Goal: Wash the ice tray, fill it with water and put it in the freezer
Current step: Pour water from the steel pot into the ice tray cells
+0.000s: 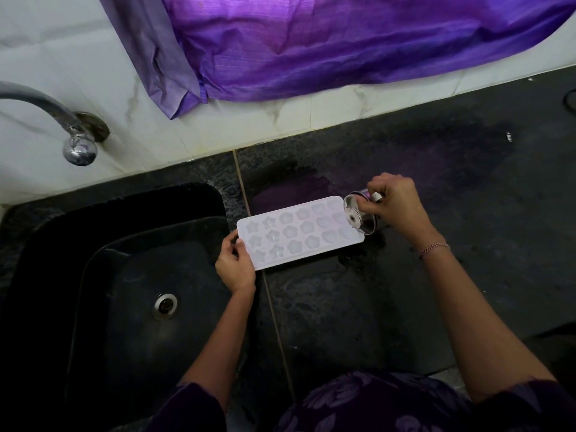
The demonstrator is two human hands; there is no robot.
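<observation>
Both hands are closed on something: my left hand (235, 266) pinches the ice tray (299, 233) at its 9 o'clock end, and my right hand (396, 205) grips a steel cup (357, 215) tipped over its 3 o'clock end. That tray lies on the dark counter (436, 291), with the sink (124, 322) at 9 o'clock and a purple cloth (311, 42) at 12.

Dark purple fabric garment with pale lavender flower-and-leaf print (374, 406) covers the torso at the bottom edge. Same fabric makes the left short sleeve (190, 406) and the right short sleeve (530, 400), both ending near the elbow with loose hems. Forearms are bare from the sleeves down to the left hand (235, 269) and right hand (394, 202). Thin pinkish beaded bracelet (434, 248), single strand, circles the right wrist. Sleeve print is hard to make out in the dim light.
</observation>
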